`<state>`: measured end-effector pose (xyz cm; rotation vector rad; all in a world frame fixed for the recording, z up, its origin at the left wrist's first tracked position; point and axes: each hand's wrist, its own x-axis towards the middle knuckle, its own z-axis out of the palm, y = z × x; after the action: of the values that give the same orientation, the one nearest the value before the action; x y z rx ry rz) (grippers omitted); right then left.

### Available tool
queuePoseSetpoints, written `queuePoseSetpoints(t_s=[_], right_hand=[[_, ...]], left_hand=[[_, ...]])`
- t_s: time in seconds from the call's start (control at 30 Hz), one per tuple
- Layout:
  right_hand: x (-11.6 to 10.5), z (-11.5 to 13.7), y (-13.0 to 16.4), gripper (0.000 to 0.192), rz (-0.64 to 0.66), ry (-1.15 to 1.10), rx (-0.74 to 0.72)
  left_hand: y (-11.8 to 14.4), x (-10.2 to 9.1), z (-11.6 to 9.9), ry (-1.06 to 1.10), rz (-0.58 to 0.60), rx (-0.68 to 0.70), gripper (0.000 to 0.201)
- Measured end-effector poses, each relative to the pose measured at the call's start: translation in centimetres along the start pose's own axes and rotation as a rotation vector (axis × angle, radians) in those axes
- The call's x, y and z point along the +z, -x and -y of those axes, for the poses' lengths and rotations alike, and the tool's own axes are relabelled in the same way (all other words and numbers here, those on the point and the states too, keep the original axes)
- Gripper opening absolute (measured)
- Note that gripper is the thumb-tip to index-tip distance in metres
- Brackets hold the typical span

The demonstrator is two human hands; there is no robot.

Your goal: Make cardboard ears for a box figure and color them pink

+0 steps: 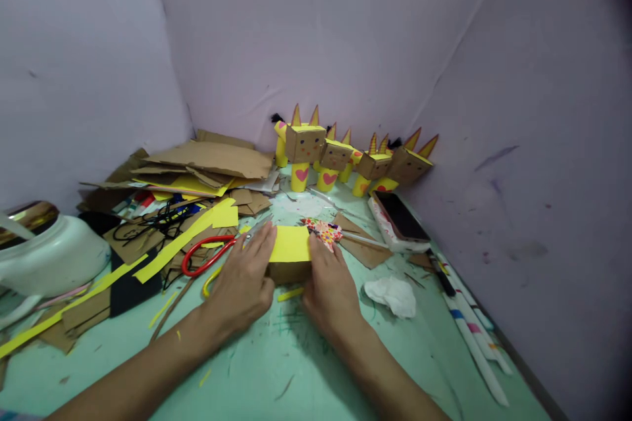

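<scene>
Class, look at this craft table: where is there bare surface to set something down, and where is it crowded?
Bare green table lies in front, between the forearms, and between the crumpled tissue and the pens. Crowded: the cardboard scraps at left, and the cardboard figures along the back wall.

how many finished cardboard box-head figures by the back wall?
4 brown cardboard box-head figures with yellow bodies, in one row along the wall: far left, second, third, far right. Yellow parts behind them may belong to more.

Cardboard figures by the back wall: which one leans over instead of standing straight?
The rightmost figure, nearest the phone. Its box head tips sideways, horns pointing up and right; the leftmost figure and the others stand more upright.
</scene>
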<state>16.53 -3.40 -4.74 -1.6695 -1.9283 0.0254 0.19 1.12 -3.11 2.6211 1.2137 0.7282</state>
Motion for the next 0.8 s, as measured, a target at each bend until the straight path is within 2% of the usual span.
queuePoseSetpoints(t_s=[0.17, 0.23, 0.33, 0.43, 0.6, 0.8], right_hand=[[0.7, -1.3, 0.9, 0.079, -0.128, -0.423, 0.187], [0.8, -1.2, 0.9, 0.079, -0.111, -0.578, 0.267], [0.6, -0.5, 0.7, 0.077, -0.038, -0.706, 0.243], [0.4, 0.0, 0.5, 0.079, -0.017, -0.737, 0.164], [0.4, 0.1, 0.7, 0.08, -0.034, -0.703, 0.139], [0.2, -0.2, 0.7, 0.073, -0.062, -0.575, 0.096]], left_hand=[[0.3, -0.1, 0.4, 0.424, 0.003, -0.257, 0.082], [0.3, 0.1, 0.1, 0.533, 0.013, -0.321, 0.084], [0.5, 1.0, -0.2, 0.613, 0.066, -0.366, 0.088], [0.7, 1.8, -0.3, 0.611, 0.11, -0.368, 0.092], [0.7, 1.8, -0.2, 0.633, 0.138, -0.39, 0.092], [0.8, 1.8, -0.5, 0.675, 0.08, -0.325, 0.091]])
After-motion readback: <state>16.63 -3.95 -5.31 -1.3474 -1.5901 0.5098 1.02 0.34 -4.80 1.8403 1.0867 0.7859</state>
